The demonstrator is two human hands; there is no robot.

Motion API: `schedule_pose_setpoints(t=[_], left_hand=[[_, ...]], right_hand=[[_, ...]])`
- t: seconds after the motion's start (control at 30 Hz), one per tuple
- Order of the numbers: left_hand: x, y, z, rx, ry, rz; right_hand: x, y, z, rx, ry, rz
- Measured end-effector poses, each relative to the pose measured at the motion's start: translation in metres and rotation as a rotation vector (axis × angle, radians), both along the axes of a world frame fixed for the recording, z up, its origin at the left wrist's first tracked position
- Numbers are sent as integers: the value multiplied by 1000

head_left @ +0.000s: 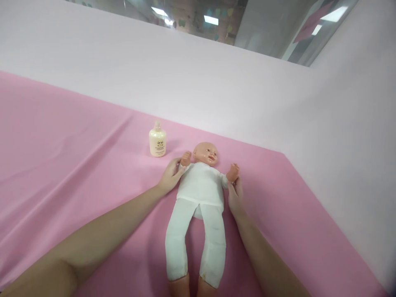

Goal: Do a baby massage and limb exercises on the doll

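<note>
A baby doll [201, 185] with a white cloth body lies on its back, head at the far end and legs toward me. My left hand [172, 175] is closed around the doll's forearm at the left of the picture, just below its small fist. On the other side, my right hand [236, 196] grips the doll's other arm near the wrist, the fingers partly hidden behind it. Both doll arms are bent up beside its head. A cream-coloured bottle [157, 142] with a dark printed label stands upright beyond my left hand, not touched.
Pink cloth [77, 156] with some creases covers the surface under the doll. A white wall [139, 70] runs along the back and meets another at the right. Above it, a window [216, 20] shows ceiling lights.
</note>
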State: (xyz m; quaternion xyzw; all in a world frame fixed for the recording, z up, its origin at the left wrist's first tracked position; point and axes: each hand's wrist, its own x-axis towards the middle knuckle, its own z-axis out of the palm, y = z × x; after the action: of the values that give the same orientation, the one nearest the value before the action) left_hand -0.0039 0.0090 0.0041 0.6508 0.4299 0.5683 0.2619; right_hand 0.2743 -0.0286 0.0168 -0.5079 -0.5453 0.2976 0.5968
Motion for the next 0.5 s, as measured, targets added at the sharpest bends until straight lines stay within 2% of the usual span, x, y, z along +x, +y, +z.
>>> schedule_pose_setpoints(t=[0.13,0.23,0.4,0.5], left_hand=[[-2,9,-10,-94,-295,51],[-7,21,-22,-199,-444,131],[-16,42,-42,-251,-493,259],[-16,41,-43,-246,-490,260]], right_hand=[[9,10,-9,10,87,-106],[20,25,-21,19,205,-162],[33,41,-36,16,354,-224],[30,37,-33,9,371,-219]])
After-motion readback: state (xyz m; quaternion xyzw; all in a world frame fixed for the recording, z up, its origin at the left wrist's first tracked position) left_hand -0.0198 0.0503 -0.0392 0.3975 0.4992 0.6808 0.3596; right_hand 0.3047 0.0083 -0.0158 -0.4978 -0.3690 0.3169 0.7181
